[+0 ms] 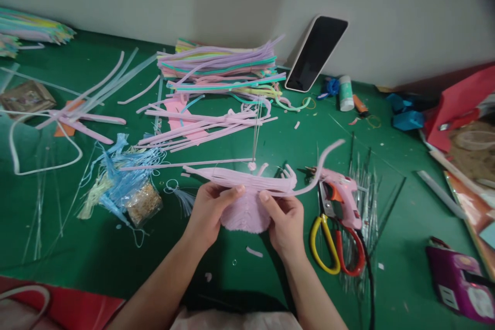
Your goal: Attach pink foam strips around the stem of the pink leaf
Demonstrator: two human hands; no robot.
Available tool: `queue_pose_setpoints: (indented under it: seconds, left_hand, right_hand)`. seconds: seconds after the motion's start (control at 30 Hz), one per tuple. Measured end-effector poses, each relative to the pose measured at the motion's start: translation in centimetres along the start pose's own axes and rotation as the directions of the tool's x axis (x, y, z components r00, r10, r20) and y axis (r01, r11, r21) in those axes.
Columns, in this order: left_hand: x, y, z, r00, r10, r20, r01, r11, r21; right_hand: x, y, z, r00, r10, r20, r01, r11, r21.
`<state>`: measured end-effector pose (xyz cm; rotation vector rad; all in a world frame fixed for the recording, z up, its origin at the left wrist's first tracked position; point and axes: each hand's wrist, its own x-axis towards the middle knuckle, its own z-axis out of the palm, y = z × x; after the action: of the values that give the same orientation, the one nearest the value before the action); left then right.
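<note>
Both hands hold a pink pipe-cleaner piece (247,201) above the green table (270,134). It has a rounded fuzzy body below and a bundle of long pink strands running left and right along the top. My left hand (209,211) grips its left side with fingers curled over the strands. My right hand (284,216) pinches the right side, thumb on top. One pink strand curves up to the right from the bundle.
A pile of pastel pipe cleaners (220,67) lies at the back. A phone (316,54) leans on the wall. A pink glue gun (340,188) and yellow and red scissors (334,247) lie right of my hands. Blue tassels (124,175) lie left.
</note>
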<state>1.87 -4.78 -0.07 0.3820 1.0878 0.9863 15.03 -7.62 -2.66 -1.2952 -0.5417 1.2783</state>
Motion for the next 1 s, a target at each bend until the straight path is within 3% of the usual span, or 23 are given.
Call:
queue_pose_setpoints:
  seconds: [0.37, 0.8, 1.0]
  left_hand:
    - [0.00, -0.27, 0.45, 0.997, 0.027, 0.068, -0.029, 0.999, 0.023]
    - [0.11, -0.70, 0.18, 0.997, 0.071, 0.035, -0.070, 0.997, -0.011]
    - [0.29, -0.37, -0.17, 0.998, 0.010, 0.061, -0.009, 1.000, -0.011]
  right_hand:
    - [-0.08, 0.45, 0.16, 0.998, 0.033, -0.044, -0.033, 0.999, 0.013]
    - [-0.18, -0.12, 0.75, 0.997, 0.028, -0.068, -0.020, 0.993, 0.119]
    - [-0.08, 0.19, 0.29, 0.999, 0.035, -0.003, -0.035, 0.999, 0.019]
